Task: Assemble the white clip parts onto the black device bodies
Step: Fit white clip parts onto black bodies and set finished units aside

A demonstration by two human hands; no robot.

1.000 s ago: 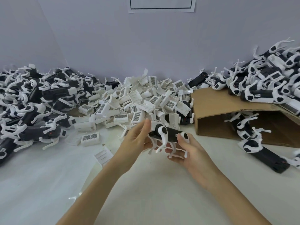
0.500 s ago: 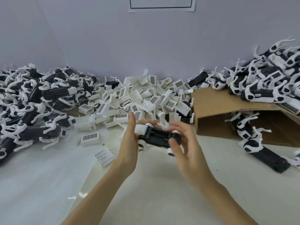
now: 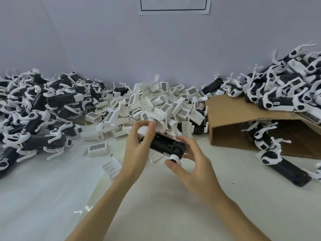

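Since a second ago the black device body has been turned over, its ribbed open side now facing up. Left hand grips its far-left end, fingers curled over a white cap; right hand pinches the near-right end, thumb by a white round piece. Held above the counter, its long axis runs far-left to near-right, just near of the white clip parts pile

Two hands, one cardboard box, one wall sheet, countless clips and bodies.
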